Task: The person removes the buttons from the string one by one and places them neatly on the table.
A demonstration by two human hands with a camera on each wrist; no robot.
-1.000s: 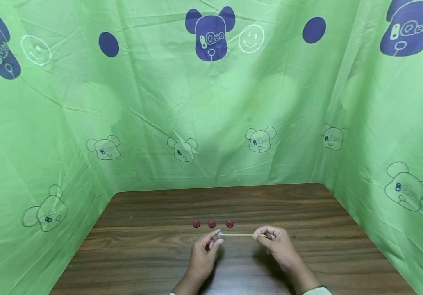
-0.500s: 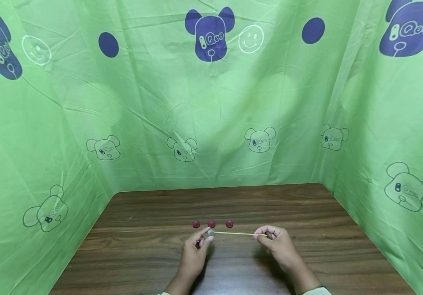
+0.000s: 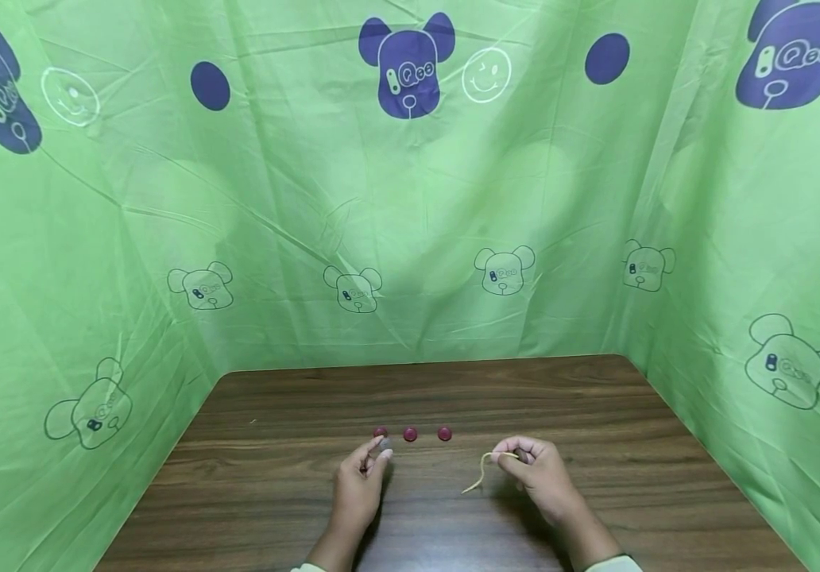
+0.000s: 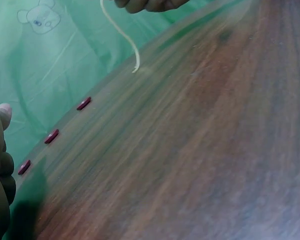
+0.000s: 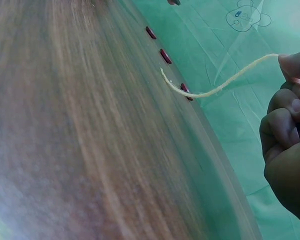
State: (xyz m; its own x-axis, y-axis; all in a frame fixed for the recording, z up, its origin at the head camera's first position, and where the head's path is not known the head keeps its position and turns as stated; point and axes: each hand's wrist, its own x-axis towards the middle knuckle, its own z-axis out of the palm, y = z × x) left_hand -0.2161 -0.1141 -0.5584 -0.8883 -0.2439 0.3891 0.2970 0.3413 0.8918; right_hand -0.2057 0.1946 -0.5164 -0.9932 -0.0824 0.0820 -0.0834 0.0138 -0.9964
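My right hand (image 3: 535, 469) pinches a limp cord (image 3: 480, 470); my left hand (image 3: 360, 485) pinches a small grey bead (image 3: 384, 454), barely discernible.

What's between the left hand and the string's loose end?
Bare wooden table only, per the head view, between left hand and string; three red buttons lie farther back.

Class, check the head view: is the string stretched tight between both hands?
No: the string hangs slack from the right hand alone, clear of the left hand.
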